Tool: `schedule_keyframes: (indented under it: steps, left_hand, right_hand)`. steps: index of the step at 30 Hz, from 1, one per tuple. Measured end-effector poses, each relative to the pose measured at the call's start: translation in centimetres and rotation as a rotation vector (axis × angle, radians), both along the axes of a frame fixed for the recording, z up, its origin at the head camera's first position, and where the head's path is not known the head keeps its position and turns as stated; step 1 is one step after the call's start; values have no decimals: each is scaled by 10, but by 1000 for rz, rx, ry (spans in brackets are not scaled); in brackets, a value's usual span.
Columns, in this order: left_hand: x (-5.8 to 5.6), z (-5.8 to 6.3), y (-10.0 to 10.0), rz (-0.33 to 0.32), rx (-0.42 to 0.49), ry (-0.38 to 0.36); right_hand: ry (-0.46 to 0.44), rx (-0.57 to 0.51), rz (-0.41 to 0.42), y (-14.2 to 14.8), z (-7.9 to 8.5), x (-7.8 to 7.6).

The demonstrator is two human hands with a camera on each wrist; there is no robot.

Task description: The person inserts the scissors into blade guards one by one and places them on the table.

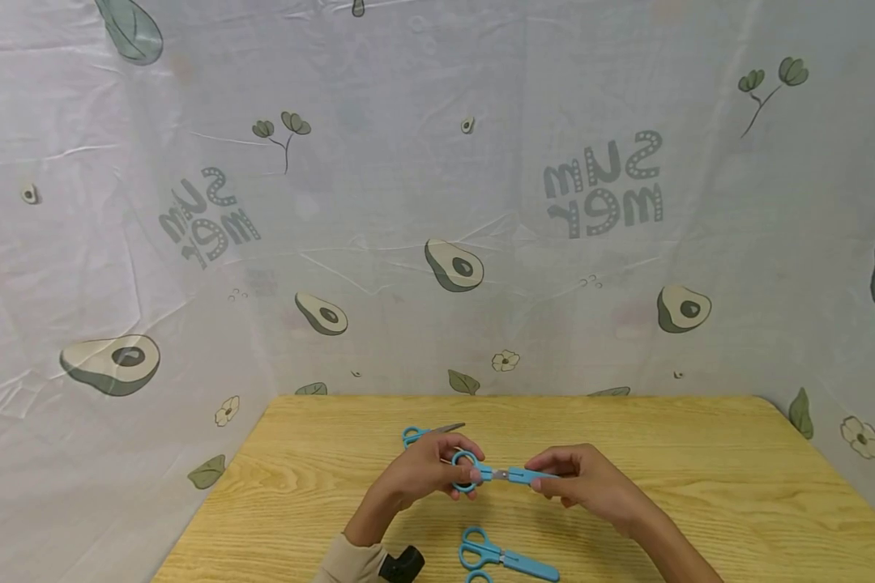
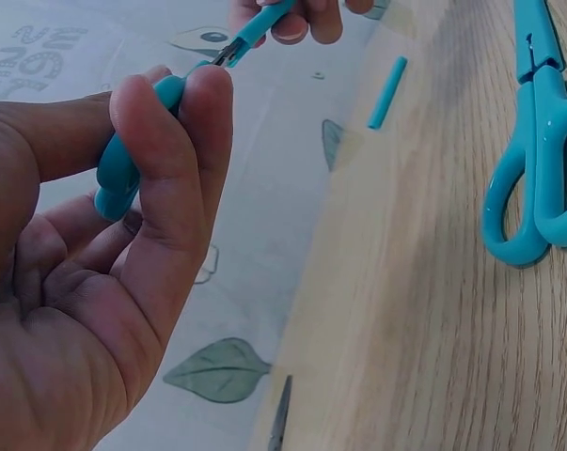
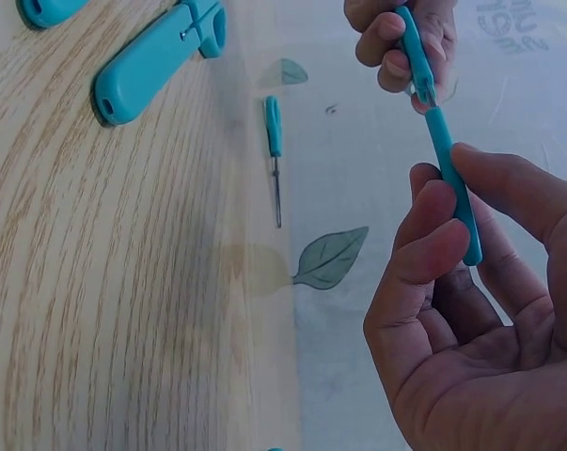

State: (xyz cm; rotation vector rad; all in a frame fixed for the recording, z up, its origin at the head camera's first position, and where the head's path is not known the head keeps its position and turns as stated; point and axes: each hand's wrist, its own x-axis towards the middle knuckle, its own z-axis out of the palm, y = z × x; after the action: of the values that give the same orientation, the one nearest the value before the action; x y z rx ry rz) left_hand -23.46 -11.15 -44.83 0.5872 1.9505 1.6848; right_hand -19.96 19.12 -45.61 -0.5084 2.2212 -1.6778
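Note:
My left hand [image 1: 428,468] pinches the light-blue handles of a pair of scissors [image 1: 485,473] between thumb and fingers. Opposite it, my right hand [image 1: 591,484] pinches the matching blue blade cover [image 3: 454,183]. The cover lies in line with the scissors and hides most of the blades. A short stretch of metal [image 1: 501,474] shows between cover and handles. Both hands hold these pieces up above the wooden table [image 1: 700,453]. Part of the handle loops is hidden by the left fingers.
Behind my left hand lies an uncovered pair of scissors [image 1: 413,435]. Nearer me rest covered scissors [image 1: 528,564], with another blue handle loop [image 1: 479,576] at the frame's bottom edge. The left wrist view shows a loose-looking blue piece [image 2: 387,92] on the table. A printed curtain [image 1: 408,324] hangs behind.

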Motion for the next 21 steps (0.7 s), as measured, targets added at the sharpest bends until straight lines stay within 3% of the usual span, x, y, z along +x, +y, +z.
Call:
schedule_keyframes:
  steps: [21]
  left_hand:
    - [0, 2, -2, -22, -9, 3]
  right_hand:
    - [-1, 11, -9, -3, -1, 0]
